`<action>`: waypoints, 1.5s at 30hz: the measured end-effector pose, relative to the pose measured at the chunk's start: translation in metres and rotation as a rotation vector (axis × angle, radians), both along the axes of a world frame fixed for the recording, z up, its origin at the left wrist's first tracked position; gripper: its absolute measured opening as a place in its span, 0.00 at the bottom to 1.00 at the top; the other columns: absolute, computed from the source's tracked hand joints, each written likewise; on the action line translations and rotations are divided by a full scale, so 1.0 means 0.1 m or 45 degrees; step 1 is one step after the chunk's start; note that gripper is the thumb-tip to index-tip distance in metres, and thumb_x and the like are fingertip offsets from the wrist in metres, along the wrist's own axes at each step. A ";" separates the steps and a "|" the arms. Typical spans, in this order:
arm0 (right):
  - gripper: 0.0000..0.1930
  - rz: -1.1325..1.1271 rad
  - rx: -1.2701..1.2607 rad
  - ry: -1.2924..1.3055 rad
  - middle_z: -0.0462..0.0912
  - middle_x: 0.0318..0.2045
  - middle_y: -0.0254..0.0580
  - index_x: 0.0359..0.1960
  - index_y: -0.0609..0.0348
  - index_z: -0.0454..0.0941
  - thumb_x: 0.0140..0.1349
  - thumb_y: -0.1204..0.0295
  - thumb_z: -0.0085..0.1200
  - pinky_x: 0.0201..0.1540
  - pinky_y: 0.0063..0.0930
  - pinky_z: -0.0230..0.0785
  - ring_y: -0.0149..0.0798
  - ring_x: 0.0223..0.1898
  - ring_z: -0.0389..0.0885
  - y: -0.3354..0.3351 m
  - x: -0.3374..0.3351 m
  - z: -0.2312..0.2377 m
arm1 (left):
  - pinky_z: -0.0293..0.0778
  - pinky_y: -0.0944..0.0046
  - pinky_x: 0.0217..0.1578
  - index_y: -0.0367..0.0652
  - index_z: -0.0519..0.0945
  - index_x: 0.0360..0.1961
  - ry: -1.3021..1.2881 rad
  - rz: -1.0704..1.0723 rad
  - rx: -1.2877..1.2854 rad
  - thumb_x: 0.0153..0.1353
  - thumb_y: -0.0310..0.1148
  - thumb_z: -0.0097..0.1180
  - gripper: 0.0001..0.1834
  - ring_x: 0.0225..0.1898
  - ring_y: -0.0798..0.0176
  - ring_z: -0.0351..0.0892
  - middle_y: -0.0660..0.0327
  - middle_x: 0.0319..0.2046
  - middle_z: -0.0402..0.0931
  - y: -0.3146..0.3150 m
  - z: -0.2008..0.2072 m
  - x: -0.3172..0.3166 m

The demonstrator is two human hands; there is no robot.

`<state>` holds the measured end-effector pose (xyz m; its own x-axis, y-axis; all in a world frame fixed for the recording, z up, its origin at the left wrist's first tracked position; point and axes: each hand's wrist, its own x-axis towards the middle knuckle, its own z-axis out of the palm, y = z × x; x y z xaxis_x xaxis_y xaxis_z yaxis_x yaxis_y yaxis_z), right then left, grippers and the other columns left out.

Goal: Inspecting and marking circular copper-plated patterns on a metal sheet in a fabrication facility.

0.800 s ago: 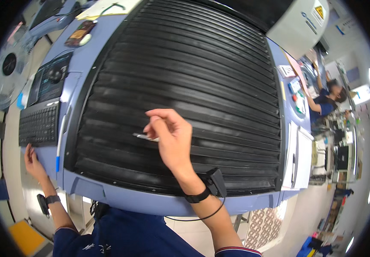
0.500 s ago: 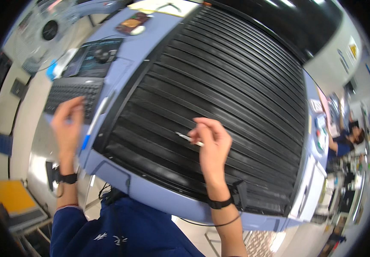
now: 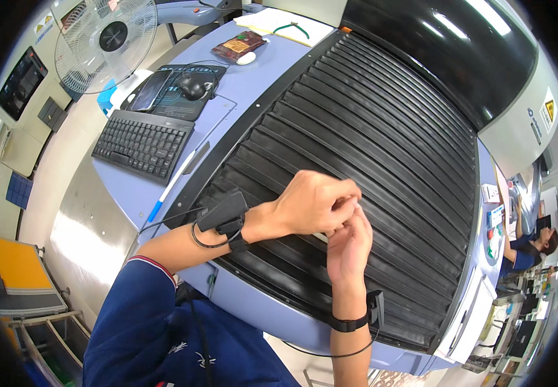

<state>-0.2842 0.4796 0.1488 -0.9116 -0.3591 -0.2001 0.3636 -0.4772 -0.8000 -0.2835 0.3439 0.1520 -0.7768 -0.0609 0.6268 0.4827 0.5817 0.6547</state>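
Observation:
My left hand (image 3: 311,203) and my right hand (image 3: 350,248) meet above the black ribbed bellows cover (image 3: 382,155). The left one is closed, its fingertips pinched against the fingers of the right; whatever lies between them is hidden. Curled fingers of my right hand hold a slim pale tool (image 3: 320,237), of which only a sliver shows beneath the left hand. Black straps (image 3: 348,322) with small dark boxes and cables go round both wrists.
Left on the blue-grey machine top are a keyboard (image 3: 143,143), a mouse (image 3: 195,86), a phone (image 3: 152,90), a white-and-blue pen (image 3: 172,185) and a brown packet (image 3: 240,44). A dark hood (image 3: 434,45) rises behind. A co-worker (image 3: 529,251) is far right.
My left hand has swung right from beside the keyboard to my right hand. My right hand has shifted slightly right and down, and its tool is now mostly covered.

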 end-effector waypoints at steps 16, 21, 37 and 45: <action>0.38 0.653 0.020 0.140 0.77 0.53 0.44 0.62 0.68 0.67 0.55 0.60 0.71 0.62 0.33 0.64 0.36 0.56 0.75 -0.17 0.31 -0.01 | 0.80 0.52 0.36 0.38 0.86 0.38 -0.612 -0.108 -0.135 0.60 0.35 0.55 0.13 0.29 0.44 0.84 0.46 0.26 0.83 0.35 0.27 -0.38; 0.44 0.926 -0.250 -0.106 0.68 0.65 0.48 0.68 0.68 0.61 0.53 0.64 0.71 0.70 0.38 0.55 0.41 0.66 0.66 -0.09 0.27 -0.09 | 0.77 0.65 0.25 0.35 0.85 0.39 -0.787 -0.465 0.540 0.64 0.35 0.55 0.14 0.21 0.62 0.82 0.54 0.23 0.83 0.42 0.52 -0.23; 0.51 1.354 -0.709 -0.431 0.54 0.72 0.65 0.69 0.79 0.54 0.47 0.63 0.68 0.75 0.44 0.43 0.54 0.74 0.53 0.02 0.36 -0.02 | 0.67 0.73 0.18 0.34 0.81 0.40 -0.992 -1.317 1.028 0.71 0.38 0.51 0.16 0.16 0.73 0.74 0.61 0.17 0.77 0.30 0.78 0.90; 0.32 1.480 -0.425 0.197 0.61 0.67 0.73 0.67 0.78 0.59 0.61 0.76 0.50 0.72 0.62 0.44 0.72 0.71 0.54 -0.01 0.24 -0.07 | 0.72 0.65 0.17 0.34 0.81 0.36 -1.595 -1.470 0.232 0.64 0.36 0.49 0.15 0.15 0.65 0.78 0.58 0.15 0.77 0.34 0.14 1.48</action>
